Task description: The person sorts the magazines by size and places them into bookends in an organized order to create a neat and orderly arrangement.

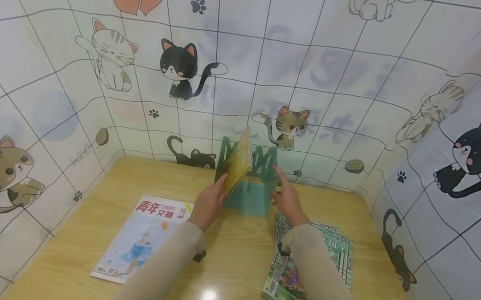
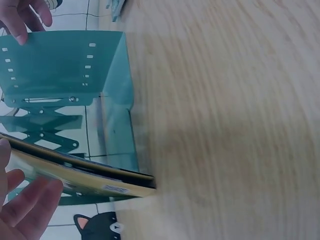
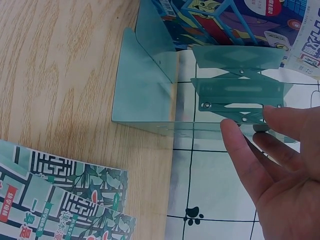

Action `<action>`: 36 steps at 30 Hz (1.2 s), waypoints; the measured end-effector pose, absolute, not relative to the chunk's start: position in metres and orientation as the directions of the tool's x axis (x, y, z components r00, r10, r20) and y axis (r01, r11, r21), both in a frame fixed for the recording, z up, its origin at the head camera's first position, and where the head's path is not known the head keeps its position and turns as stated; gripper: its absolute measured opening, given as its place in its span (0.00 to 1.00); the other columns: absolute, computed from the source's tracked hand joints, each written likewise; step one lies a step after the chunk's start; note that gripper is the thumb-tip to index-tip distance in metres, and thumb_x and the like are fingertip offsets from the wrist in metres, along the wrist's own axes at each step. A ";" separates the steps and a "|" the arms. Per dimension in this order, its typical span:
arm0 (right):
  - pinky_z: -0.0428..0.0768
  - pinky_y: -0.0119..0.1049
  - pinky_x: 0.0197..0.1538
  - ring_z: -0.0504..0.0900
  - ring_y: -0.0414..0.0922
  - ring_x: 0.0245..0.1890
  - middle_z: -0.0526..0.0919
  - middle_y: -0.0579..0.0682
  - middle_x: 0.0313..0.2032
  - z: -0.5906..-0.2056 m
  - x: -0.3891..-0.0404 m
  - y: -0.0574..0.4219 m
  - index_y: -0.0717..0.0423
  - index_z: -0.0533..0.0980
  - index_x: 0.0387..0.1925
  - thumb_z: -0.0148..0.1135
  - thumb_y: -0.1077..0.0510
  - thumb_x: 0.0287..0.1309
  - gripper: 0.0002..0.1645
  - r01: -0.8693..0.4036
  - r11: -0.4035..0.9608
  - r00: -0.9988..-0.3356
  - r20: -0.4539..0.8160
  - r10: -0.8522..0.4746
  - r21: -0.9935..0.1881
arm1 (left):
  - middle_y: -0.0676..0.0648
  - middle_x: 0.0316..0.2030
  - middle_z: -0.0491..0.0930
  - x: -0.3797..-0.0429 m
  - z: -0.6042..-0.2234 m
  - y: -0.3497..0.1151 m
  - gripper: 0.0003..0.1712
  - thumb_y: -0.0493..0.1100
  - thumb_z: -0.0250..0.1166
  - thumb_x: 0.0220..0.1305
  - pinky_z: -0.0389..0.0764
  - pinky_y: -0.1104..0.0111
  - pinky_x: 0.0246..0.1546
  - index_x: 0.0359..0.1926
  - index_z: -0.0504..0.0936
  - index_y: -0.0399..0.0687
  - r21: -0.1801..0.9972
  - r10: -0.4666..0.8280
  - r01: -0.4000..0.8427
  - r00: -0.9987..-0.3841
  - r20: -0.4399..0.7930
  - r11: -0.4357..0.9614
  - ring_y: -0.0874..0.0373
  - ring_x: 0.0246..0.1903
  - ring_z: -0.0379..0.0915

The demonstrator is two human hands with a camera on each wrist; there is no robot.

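A teal metal folding bookend (image 1: 246, 197) with crossed slats stands at the back of the table. My left hand (image 1: 210, 204) pinches a yellow-backed magazine (image 1: 239, 162) by its near edge, tilted between the bookend's end plates. The left wrist view shows the magazine's dark and yellow edges (image 2: 125, 182), with the left fingers (image 2: 37, 207) beside the yellow cover. A colourful blue cover (image 3: 215, 30) faces the slats in the right wrist view. My right hand (image 1: 291, 204) is at the bookend's right end plate (image 2: 55, 62), one fingertip inside its edge and the other fingers outside.
A pale magazine (image 1: 147, 238) with red title lettering lies at the left of the table. Green patterned magazines (image 1: 337, 248) lie stacked at the right, partly under the right forearm. Behind the bookend hangs a white cat-print sheet (image 1: 238, 86), which continues along both sides.
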State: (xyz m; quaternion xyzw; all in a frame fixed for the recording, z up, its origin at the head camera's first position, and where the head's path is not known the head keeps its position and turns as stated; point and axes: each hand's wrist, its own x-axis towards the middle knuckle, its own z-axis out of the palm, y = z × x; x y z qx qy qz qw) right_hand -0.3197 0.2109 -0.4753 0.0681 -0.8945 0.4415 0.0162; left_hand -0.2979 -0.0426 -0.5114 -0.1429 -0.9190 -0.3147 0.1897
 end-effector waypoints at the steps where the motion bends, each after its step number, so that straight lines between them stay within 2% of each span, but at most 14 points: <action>1: 0.84 0.42 0.37 0.79 0.61 0.49 0.64 0.68 0.64 -0.475 -0.320 0.211 0.32 0.47 0.76 0.60 0.73 0.60 0.54 -0.134 0.601 -0.991 0.087 -0.107 -0.788 | 0.40 0.53 0.80 -0.298 -0.514 -0.044 0.35 0.44 0.64 0.67 0.78 0.57 0.49 0.72 0.64 0.48 0.526 0.137 0.375 -0.890 0.435 0.764 0.47 0.48 0.79; 4: 0.84 0.43 0.38 0.80 0.61 0.49 0.64 0.67 0.64 -0.475 -0.320 0.212 0.33 0.48 0.76 0.60 0.73 0.60 0.54 -0.135 0.602 -0.990 0.090 -0.105 -0.787 | 0.40 0.54 0.79 -0.298 -0.522 -0.047 0.35 0.45 0.65 0.66 0.77 0.56 0.51 0.71 0.64 0.47 0.550 0.105 0.349 -0.899 0.425 0.759 0.47 0.50 0.78; 10: 0.83 0.37 0.34 0.81 0.60 0.46 0.66 0.68 0.62 -0.476 -0.321 0.212 0.36 0.48 0.76 0.61 0.72 0.60 0.53 -0.158 0.612 -0.987 0.111 -0.115 -0.775 | 0.41 0.55 0.79 -0.294 -0.533 -0.057 0.35 0.47 0.64 0.66 0.74 0.54 0.53 0.71 0.65 0.46 0.620 0.053 0.289 -0.928 0.370 0.730 0.46 0.52 0.76; 14: 0.83 0.38 0.35 0.81 0.60 0.45 0.66 0.68 0.62 -0.477 -0.321 0.212 0.34 0.48 0.75 0.61 0.72 0.60 0.53 -0.153 0.609 -0.988 0.107 -0.111 -0.779 | 0.42 0.57 0.77 -0.291 -0.539 -0.066 0.33 0.47 0.65 0.66 0.71 0.53 0.56 0.69 0.67 0.45 0.622 0.030 0.262 -0.933 0.358 0.738 0.45 0.56 0.73; 20: 0.83 0.37 0.34 0.81 0.59 0.45 0.67 0.67 0.61 -0.477 -0.321 0.212 0.34 0.48 0.75 0.61 0.73 0.59 0.54 -0.160 0.613 -0.987 0.116 -0.111 -0.774 | 0.40 0.57 0.76 -0.286 -0.551 -0.084 0.30 0.45 0.66 0.65 0.71 0.51 0.56 0.66 0.70 0.45 0.609 0.010 0.241 -0.934 0.357 0.756 0.42 0.56 0.72; 24: 0.83 0.36 0.33 0.81 0.60 0.45 0.65 0.68 0.62 -0.477 -0.321 0.211 0.36 0.48 0.76 0.61 0.74 0.59 0.54 -0.176 0.598 -0.984 0.122 -0.130 -0.782 | 0.39 0.59 0.74 -0.281 -0.561 -0.100 0.30 0.43 0.67 0.63 0.69 0.49 0.57 0.64 0.72 0.43 0.637 -0.049 0.150 -0.958 0.284 0.756 0.40 0.57 0.68; 29: 0.83 0.37 0.34 0.81 0.59 0.45 0.64 0.68 0.63 -0.478 -0.321 0.211 0.36 0.47 0.76 0.61 0.73 0.59 0.54 -0.174 0.595 -0.984 0.115 -0.137 -0.785 | 0.38 0.61 0.72 -0.275 -0.569 -0.120 0.33 0.47 0.70 0.61 0.67 0.47 0.57 0.64 0.72 0.41 0.606 -0.106 0.046 -0.971 0.213 0.794 0.37 0.57 0.66; 36: 0.83 0.34 0.32 0.82 0.57 0.41 0.66 0.67 0.61 -0.479 -0.323 0.213 0.34 0.47 0.76 0.61 0.72 0.60 0.54 -0.167 0.612 -0.986 0.115 -0.124 -0.773 | 0.31 0.66 0.62 -0.273 -0.574 -0.141 0.46 0.57 0.72 0.53 0.59 0.36 0.56 0.69 0.66 0.42 0.566 -0.173 -0.042 -0.969 0.179 0.823 0.30 0.61 0.59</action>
